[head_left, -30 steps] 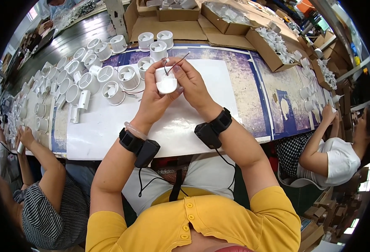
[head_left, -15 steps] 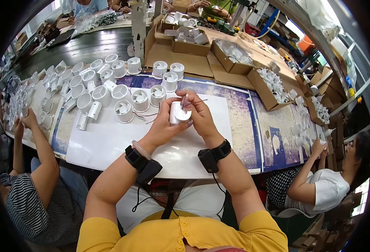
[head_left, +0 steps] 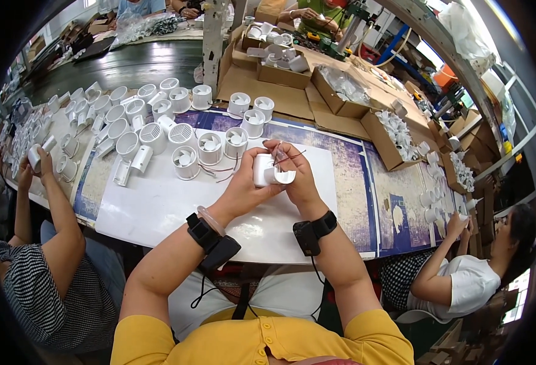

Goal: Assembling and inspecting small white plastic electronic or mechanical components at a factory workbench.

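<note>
Over the white sheet [head_left: 152, 214], my left hand [head_left: 241, 190] is wrapped round a white plastic housing [head_left: 262, 169] with a curved, cut-away end. My right hand [head_left: 299, 177] is closed at the housing's upper right, its fingertips pinching thin dark wires [head_left: 293, 156] that stick out past them. The fingers partly hide the wires and the back of the housing. Just beyond my left hand stand round white fan units, the nearest ones a fan unit [head_left: 186, 161] with trailing wires, another fan unit [head_left: 209, 148] and a third fan unit [head_left: 236, 141].
More white housings [head_left: 152, 139] crowd the table's left side. Cardboard boxes [head_left: 389, 143] of white parts line the back and right. A metal post [head_left: 212, 48] rises at the back. Co-workers sit left and right, a left co-worker's hand [head_left: 44, 163] holding a white part.
The housing has turned in my hands, so its cut-away end now points more to the right. Its wires show more clearly above my right fingertips. The whole view has shifted slightly.
</note>
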The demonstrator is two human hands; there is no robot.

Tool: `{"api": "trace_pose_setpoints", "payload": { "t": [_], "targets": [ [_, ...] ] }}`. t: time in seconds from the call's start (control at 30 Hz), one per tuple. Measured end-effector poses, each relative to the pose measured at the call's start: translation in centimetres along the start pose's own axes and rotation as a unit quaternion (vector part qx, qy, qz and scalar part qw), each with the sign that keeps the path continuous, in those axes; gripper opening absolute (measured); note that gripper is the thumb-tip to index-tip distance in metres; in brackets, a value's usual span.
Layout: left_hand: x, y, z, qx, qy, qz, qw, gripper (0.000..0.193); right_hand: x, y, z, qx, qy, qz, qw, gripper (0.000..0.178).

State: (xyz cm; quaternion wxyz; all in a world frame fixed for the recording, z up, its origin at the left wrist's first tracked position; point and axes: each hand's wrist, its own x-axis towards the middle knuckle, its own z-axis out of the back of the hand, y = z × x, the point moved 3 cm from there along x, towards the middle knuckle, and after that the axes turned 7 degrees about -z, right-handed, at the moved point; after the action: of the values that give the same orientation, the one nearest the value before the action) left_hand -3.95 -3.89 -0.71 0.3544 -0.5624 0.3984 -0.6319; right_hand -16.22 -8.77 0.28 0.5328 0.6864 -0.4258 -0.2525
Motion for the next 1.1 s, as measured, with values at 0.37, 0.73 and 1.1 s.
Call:
{"api": "trace_pose_setpoints", "payload": {
  "t": [0.37, 0.73, 1.1],
  "targets": [
    [-0.2, -0.7, 0.0, 0.034, 0.011, -0.029, 0.999, 0.068, -0.1, 0.1, -0.5, 0.032, -0.023, 0.031, 0.999, 0.018],
    [-0.1, -0.7, -0.2, 0.045, 0.005, 0.000, 0.999, 0.069, 0.3, 0.2, -0.2, 0.036, -0.029, 0.049, 0.998, 0.014],
    [0.0, -1.2, -1.0, 0.035, -0.003, 0.021, 0.999, 0.072, 0.2, -0.4, 0.6, 0.049, -0.061, 0.039, 0.996, 0.011]
  ]
}}
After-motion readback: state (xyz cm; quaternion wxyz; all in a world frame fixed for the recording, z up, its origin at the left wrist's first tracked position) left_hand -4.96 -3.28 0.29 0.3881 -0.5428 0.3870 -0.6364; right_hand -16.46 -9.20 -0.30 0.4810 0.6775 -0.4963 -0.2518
